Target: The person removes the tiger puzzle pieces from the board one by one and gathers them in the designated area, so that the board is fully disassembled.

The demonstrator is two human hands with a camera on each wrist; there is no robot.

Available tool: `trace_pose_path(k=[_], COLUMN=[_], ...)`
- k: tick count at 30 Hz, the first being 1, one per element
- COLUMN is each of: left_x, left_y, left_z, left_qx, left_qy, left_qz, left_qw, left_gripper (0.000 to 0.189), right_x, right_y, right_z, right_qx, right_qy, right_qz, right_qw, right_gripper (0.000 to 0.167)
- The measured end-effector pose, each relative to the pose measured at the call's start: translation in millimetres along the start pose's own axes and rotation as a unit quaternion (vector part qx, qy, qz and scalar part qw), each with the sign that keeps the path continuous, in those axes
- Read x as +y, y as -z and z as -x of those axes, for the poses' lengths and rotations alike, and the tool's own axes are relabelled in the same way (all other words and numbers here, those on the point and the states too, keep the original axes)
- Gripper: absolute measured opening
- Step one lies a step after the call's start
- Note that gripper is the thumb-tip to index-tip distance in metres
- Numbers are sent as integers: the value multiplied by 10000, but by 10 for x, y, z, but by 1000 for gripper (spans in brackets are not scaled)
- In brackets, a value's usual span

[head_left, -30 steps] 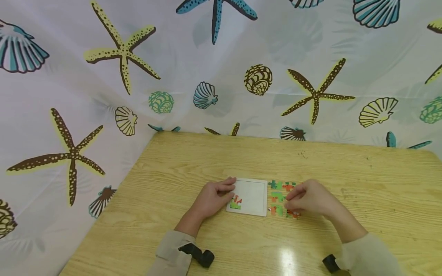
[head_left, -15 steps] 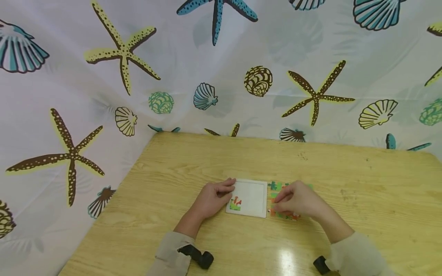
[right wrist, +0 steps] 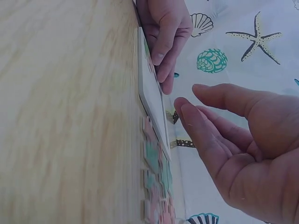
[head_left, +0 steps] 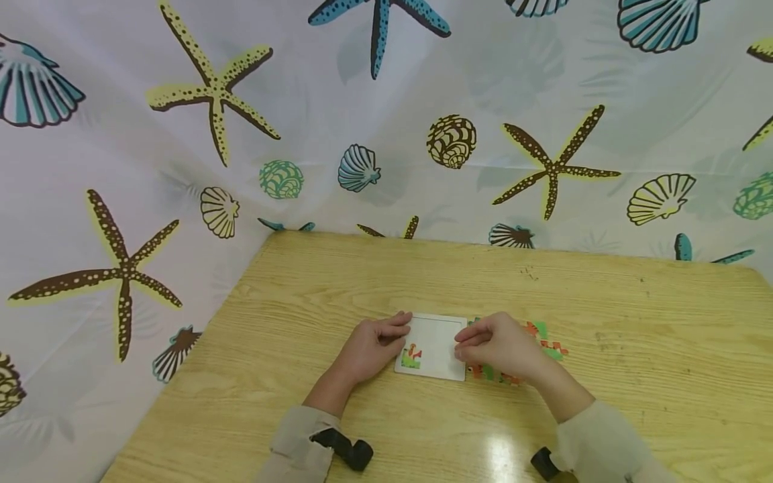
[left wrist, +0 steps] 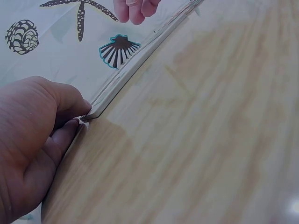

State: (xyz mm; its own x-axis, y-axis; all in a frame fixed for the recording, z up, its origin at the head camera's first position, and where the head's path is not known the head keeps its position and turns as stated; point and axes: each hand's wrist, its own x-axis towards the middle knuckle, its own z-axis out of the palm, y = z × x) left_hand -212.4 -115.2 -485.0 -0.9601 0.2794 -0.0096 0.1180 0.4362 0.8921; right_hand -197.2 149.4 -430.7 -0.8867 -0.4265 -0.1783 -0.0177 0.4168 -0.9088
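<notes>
A white puzzle tray (head_left: 439, 379) lies on the table. Orange and green puzzle pieces (head_left: 412, 360) are fitted in its near left corner. My left hand (head_left: 376, 343) rests along the left rim, thumb and fingertips touching it; in the left wrist view the thumb (left wrist: 70, 100) lies at the tray's corner. My right hand (head_left: 498, 345) hovers over the tray's right rim. Its thumb and fingers point left, and the right wrist view shows a gap between their tips with nothing visible in it. Loose puzzle pieces (head_left: 552, 349) lie right of the tray, partly hidden by the right hand.
The wood-grain table (head_left: 338, 282) stretches around the tray. Behind it and at the left hangs a white curtain (head_left: 398, 121) printed with starfish and shells. Both beige sleeves (head_left: 304, 436) have dark wrist cameras (head_left: 360, 455) strapped on.
My right hand has moved left from over the loose pieces to the tray's right rim, uncovering pieces at the far right. The left hand has stayed on the tray's left rim.
</notes>
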Motion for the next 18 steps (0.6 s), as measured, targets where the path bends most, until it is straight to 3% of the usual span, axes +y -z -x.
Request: trace_pose_path(k=[12, 18], left_x=[5, 2], left_y=[-4, -3], left_z=[-5, -5], left_qx=[59, 62], left_qy=[-25, -97], left_qz=[-53, -155], left_qw=[10000, 9998], left_gripper=[29, 29], right_x=[-41, -65], right_y=[-180, -259], right_z=[-116, -182], right_qx=[99, -48], right_qy=[95, 95], right_qz=[169, 155], right_qw=[9998, 9998], right_gripper=[26, 27])
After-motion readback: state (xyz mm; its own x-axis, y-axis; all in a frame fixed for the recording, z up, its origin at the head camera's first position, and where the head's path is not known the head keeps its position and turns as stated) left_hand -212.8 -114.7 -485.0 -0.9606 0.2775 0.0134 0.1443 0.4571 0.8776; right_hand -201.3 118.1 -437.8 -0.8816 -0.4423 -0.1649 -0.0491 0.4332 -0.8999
